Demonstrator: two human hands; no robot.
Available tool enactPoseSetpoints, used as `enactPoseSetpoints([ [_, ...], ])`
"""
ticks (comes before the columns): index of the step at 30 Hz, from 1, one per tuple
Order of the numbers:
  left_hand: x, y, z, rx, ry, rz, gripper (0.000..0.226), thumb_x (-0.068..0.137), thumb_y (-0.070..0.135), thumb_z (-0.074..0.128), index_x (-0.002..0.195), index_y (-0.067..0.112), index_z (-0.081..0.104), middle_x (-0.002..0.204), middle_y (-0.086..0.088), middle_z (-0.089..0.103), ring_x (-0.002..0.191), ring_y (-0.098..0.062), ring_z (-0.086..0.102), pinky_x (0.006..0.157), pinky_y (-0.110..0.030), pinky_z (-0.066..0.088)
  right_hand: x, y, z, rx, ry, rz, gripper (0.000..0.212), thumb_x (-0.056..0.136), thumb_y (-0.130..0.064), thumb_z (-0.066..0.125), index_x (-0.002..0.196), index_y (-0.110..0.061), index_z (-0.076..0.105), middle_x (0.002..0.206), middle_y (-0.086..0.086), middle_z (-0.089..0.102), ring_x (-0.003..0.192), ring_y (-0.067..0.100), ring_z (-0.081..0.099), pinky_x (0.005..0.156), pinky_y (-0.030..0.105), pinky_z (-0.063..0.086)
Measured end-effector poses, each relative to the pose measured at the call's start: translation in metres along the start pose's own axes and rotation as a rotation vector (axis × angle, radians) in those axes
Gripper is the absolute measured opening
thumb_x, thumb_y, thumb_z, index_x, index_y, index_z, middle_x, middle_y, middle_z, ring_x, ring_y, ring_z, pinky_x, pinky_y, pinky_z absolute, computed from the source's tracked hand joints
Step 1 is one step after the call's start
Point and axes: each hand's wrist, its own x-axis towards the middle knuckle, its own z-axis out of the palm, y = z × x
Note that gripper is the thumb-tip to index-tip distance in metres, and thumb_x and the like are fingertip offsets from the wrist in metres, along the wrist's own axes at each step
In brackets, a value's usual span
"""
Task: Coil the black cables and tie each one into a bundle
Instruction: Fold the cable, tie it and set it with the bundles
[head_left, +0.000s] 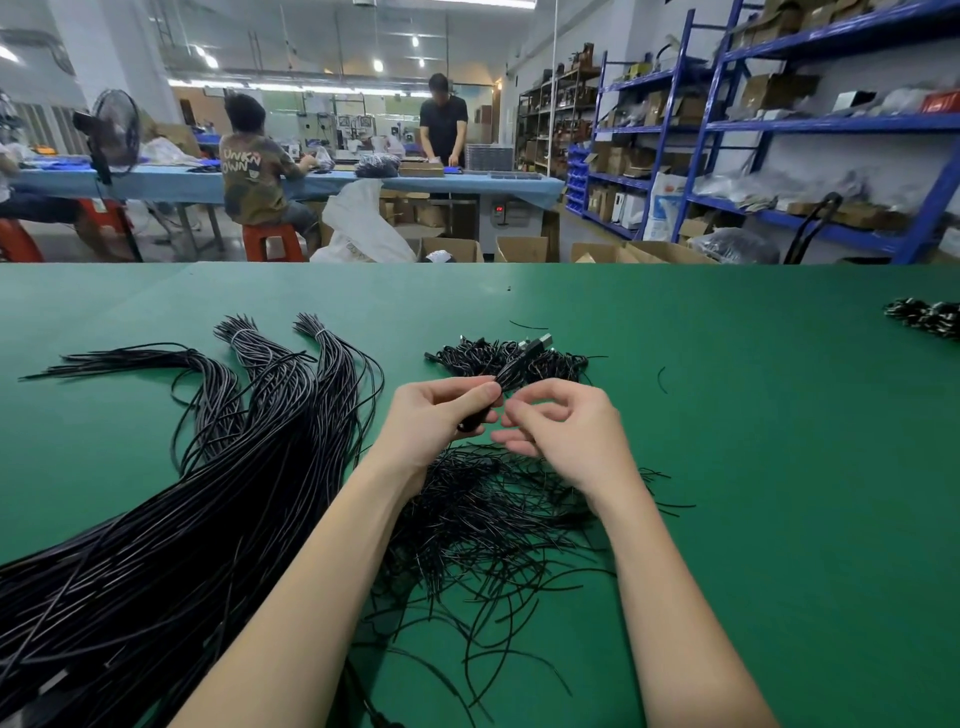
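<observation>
Over the green counter (753, 415) the person's left hand (434, 415) grips a coiled black cable (511, 371), thumb on top and fingers curled round the lower end, so the bundle slants up and away with its metal plug (540, 343) at the far tip. The right hand (563, 431) is just beside it, fingers bent and thumb and forefinger drawn together close to the middle of the coil; whether they pinch a tie there I cannot tell, as anything between them is too thin to see. Right behind the hands lies a small heap of finished bundles (511, 358), and a second heap (927, 317) sits well apart at the far right edge. Under the wrists is a loose tangle of short black ties (493, 519), a few of them strayed out over the green. To the left a thick sheaf of long uncoiled cables (182, 519) fans across the counter, its far ends gathered into three bunches. Beyond the counter, two workers (254, 171) are at a blue-covered bench, with red stools (272, 241), cardboard boxes (519, 249) and blue shelving (831, 124) along the right wall.
</observation>
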Motion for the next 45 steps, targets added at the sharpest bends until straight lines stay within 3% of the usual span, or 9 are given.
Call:
enactPoseSetpoints([
  [5,-0.002,-0.003,0.002,0.037,-0.016,0.047,0.006,0.087,0.009,0.075,0.093,0.009,0.077,0.079,-0.006,0.077,0.069,-0.010,0.069,0.065,-0.018,0.055,0.001,0.001,-0.004,-0.157,0.078,-0.027,0.010,0.087,-0.031,0.080,0.082,-0.024,0.076,0.069,-0.004,0.076,0.050,0.014,0.069,0.051,0.024,0.055],
  [8,-0.001,-0.005,0.000,0.037,0.008,0.069,0.010,0.088,0.006,0.074,0.097,0.004,0.077,0.076,-0.006,0.076,0.065,-0.009,0.068,0.065,-0.017,0.054,0.000,-0.001,-0.008,-0.204,-0.057,-0.036,0.012,0.095,-0.019,0.071,0.090,-0.026,0.079,0.069,-0.002,0.072,0.050,0.012,0.066,0.054,0.019,0.050],
  [13,-0.001,-0.005,-0.002,0.044,0.030,0.089,0.009,0.088,0.006,0.075,0.096,0.006,0.077,0.072,-0.005,0.075,0.061,-0.007,0.066,0.064,-0.014,0.052,-0.002,-0.006,-0.011,-0.187,-0.211,0.049,0.029,0.103,-0.006,0.054,0.106,-0.025,0.075,0.087,0.008,0.072,0.060,0.015,0.069,0.058,0.023,0.057],
  [18,-0.002,-0.005,0.000,0.032,0.019,0.096,0.011,0.088,0.007,0.075,0.098,0.005,0.077,0.082,-0.009,0.077,0.065,-0.007,0.066,0.065,-0.015,0.053,-0.002,-0.009,-0.015,-0.269,-0.235,0.085,0.009,0.101,-0.011,0.061,0.098,-0.014,0.069,0.086,0.007,0.079,0.070,0.017,0.076,0.060,0.025,0.060],
  [21,-0.003,-0.005,0.002,0.014,0.004,0.089,0.009,0.088,0.006,0.074,0.097,0.007,0.077,0.084,-0.009,0.077,0.067,-0.009,0.067,0.066,-0.017,0.054,-0.002,-0.011,-0.019,-0.225,-0.193,0.068,0.006,0.100,-0.022,0.066,0.098,-0.021,0.071,0.083,0.003,0.079,0.067,0.017,0.075,0.055,0.022,0.055],
  [25,-0.005,-0.005,0.005,0.050,-0.015,0.112,0.009,0.089,0.008,0.074,0.097,0.009,0.078,0.083,-0.008,0.078,0.067,-0.008,0.067,0.066,-0.015,0.053,-0.001,-0.012,-0.017,-0.107,-0.074,0.014,0.006,0.101,-0.028,0.065,0.103,-0.024,0.069,0.081,0.000,0.079,0.056,0.014,0.071,0.048,0.018,0.050],
  [33,-0.007,-0.003,0.006,0.076,-0.059,0.144,0.009,0.088,0.011,0.076,0.094,0.015,0.079,0.080,-0.006,0.077,0.067,-0.008,0.066,0.068,-0.016,0.053,-0.003,-0.009,-0.010,0.165,-0.015,0.224,0.017,0.084,-0.031,0.083,0.093,-0.017,0.078,0.076,-0.002,0.078,0.048,0.005,0.061,0.042,0.013,0.043],
  [41,-0.005,-0.005,0.004,0.060,-0.041,0.137,0.011,0.088,0.010,0.075,0.094,0.017,0.079,0.081,-0.003,0.077,0.067,-0.007,0.064,0.068,-0.014,0.052,-0.006,-0.012,-0.016,0.071,-0.205,0.191,0.010,0.097,-0.004,0.067,0.098,-0.010,0.076,0.074,0.000,0.074,0.062,0.007,0.067,0.058,0.016,0.055],
  [45,-0.003,-0.005,0.004,0.048,-0.041,0.133,0.011,0.087,0.010,0.076,0.093,0.018,0.079,0.085,-0.007,0.078,0.071,-0.009,0.067,0.071,-0.015,0.053,-0.005,-0.015,-0.014,-0.031,-0.148,0.147,0.003,0.095,-0.013,0.072,0.096,-0.011,0.075,0.080,0.001,0.079,0.064,0.010,0.073,0.055,0.018,0.056],
])
